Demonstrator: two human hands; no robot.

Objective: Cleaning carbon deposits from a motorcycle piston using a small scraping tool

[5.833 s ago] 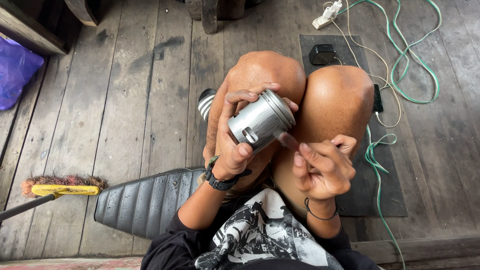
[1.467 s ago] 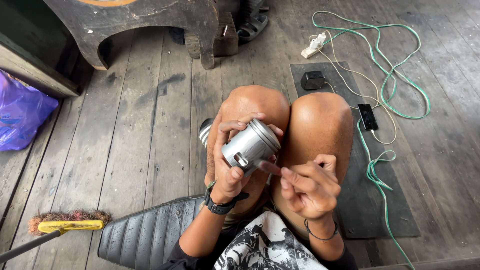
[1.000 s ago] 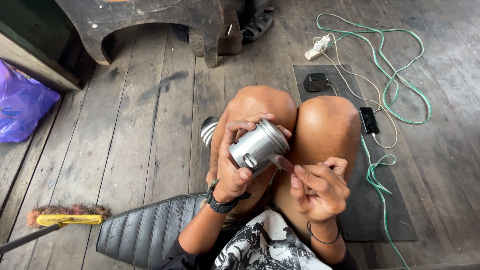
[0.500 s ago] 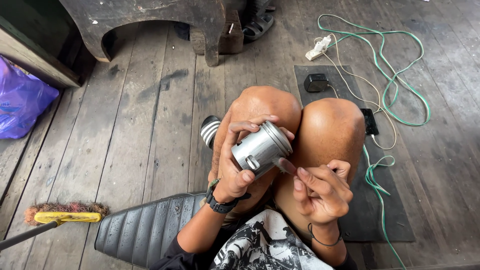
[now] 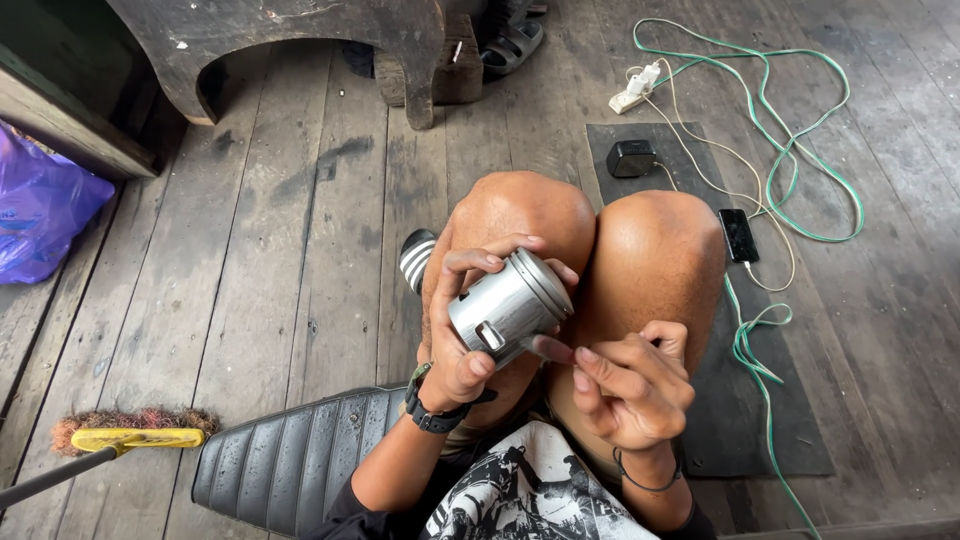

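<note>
Wood floor [image 5: 270,260], L hand [image 5: 465,340] gripping metal piston [image 5: 510,305], R hand [image 5: 625,385] pinching small tool at it

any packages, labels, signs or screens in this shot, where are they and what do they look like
phone: on the dark floor mat right of the knees, flat black rectangle, screen dark, pale cable plugged in.
purple plastic bag: left edge of the wooden floor, crumpled, glossy.
small black box: top of the mat, rounded, no label visible.
white power strip: on the planks above the mat, cords attached.
No signs, and no label visible on the metal cylinder in the left hand.
</note>
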